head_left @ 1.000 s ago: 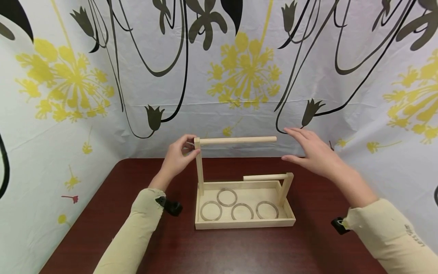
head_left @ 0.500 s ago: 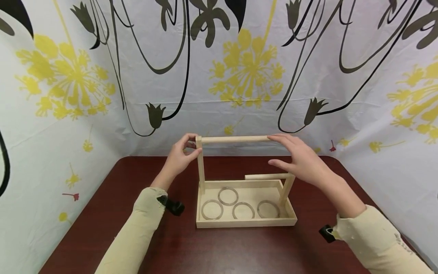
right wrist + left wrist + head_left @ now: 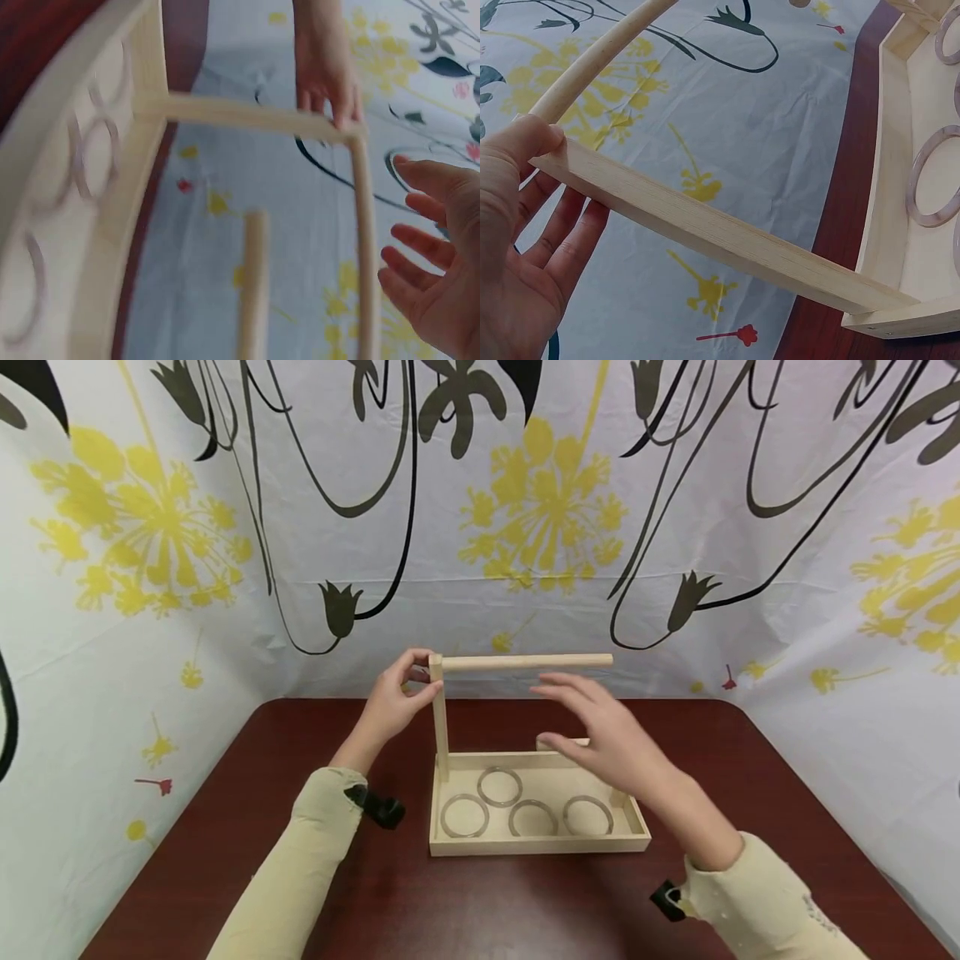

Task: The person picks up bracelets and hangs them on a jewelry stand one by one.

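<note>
Four metal rings [image 3: 525,810] lie flat in the wooden tray [image 3: 536,845] on the table [image 3: 420,902]. Right hand [image 3: 600,735] hovers above the tray, fingers spread, holding nothing. Farther back, left hand [image 3: 393,697] pinches the top of the tall post [image 3: 438,718] where the upper dowel [image 3: 528,662] joins. Risk: an unsteady pinch could tilt the post as the right hand reaches in.

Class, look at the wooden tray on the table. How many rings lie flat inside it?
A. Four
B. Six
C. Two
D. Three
A: the head view shows four rings lying flat in the wooden tray, one set further back and three in a row nearer the front.
</note>
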{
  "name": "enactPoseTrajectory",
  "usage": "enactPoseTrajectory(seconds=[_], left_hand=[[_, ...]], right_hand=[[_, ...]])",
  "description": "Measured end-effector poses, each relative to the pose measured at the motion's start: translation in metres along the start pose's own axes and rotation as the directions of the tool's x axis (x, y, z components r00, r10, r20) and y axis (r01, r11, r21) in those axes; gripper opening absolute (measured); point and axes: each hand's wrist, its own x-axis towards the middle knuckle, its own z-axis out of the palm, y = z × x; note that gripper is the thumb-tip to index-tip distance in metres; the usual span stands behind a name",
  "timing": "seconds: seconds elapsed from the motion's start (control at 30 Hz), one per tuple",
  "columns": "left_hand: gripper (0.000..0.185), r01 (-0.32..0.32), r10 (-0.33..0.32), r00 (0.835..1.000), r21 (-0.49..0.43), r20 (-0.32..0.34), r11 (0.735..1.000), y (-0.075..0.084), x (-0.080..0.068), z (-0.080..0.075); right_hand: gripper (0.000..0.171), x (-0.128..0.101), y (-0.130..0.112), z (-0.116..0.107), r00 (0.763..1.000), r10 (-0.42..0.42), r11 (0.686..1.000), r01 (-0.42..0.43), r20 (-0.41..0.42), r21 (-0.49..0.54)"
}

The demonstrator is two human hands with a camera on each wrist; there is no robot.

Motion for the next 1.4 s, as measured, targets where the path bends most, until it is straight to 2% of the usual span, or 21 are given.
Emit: enactPoseTrajectory(seconds=[0.17, 0.27, 0.5, 0.63, 0.73, 0.83, 0.97, 1.03, 1.23, 1.33, 1.4], left_hand=[[0.038, 0.002, -0.002, 1.0, -0.006, -0.007, 1.0, -0.001, 0.001, -0.001], [0.037, -0.005, 0.005, 1.0, -0.006, -0.011, 1.0, -0.001, 0.001, 0.0], [0.038, -0.001, 0.001, 1.0, -0.018, -0.008, 1.0, -0.002, 0.001, 0.0], [0.038, -0.002, 0.002, 1.0, -0.028, -0.005, 1.0, -0.003, 0.001, 0.0], [0.038, -0.008, 0.007, 1.0, -0.035, -0.005, 0.999, -0.003, 0.001, 0.0], [0.037, -0.008, 0.008, 1.0, -0.039, -0.006, 0.999, -0.003, 0.001, 0.0], [0.037, -0.001, 0.001, 1.0, -0.032, -0.004, 0.999, -0.001, 0.001, 0.0], [0.038, 0.002, -0.003, 1.0, -0.03, -0.004, 1.0, -0.008, 0.004, 0.001], [0.04, 0.0, -0.001, 1.0, -0.032, -0.016, 0.999, -0.031, 0.012, 0.002], [0.039, -0.008, 0.007, 1.0, -0.036, -0.02, 0.999, -0.034, 0.012, 0.002], [0.039, -0.01, 0.01, 1.0, -0.04, -0.021, 0.999, -0.036, 0.012, 0.002]], right_hand=[[0.052, -0.002, -0.012, 0.035, 0.996, -0.074, 0.991, 0.067, 0.058, 0.116], [0.049, -0.004, -0.013, 0.056, 0.99, -0.072, 0.981, 0.048, 0.124, 0.187], [0.049, -0.012, -0.008, 0.105, 0.966, -0.023, 0.945, -0.063, 0.258, 0.321], [0.051, -0.016, -0.004, 0.129, 0.94, 0.036, 0.899, -0.179, 0.338, 0.401], [0.053, -0.018, -0.003, 0.144, 0.926, 0.063, 0.887, -0.222, 0.372, 0.404], [0.058, -0.016, -0.005, 0.155, 0.918, 0.086, 0.918, -0.224, 0.387, 0.328], [0.062, -0.012, -0.012, 0.164, 0.901, 0.106, 0.968, -0.191, 0.421, 0.165], [0.061, -0.009, -0.017, 0.167, 0.888, 0.111, 0.983, -0.164, 0.446, 0.082], [0.052, -0.001, -0.026, 0.174, 0.85, 0.152, 0.988, -0.119, 0.505, -0.096], [0.047, 0.002, -0.026, 0.175, 0.842, 0.151, 0.988, -0.106, 0.517, -0.115], [0.046, 0.003, -0.025, 0.174, 0.846, 0.142, 0.989, -0.1, 0.514, -0.109]])
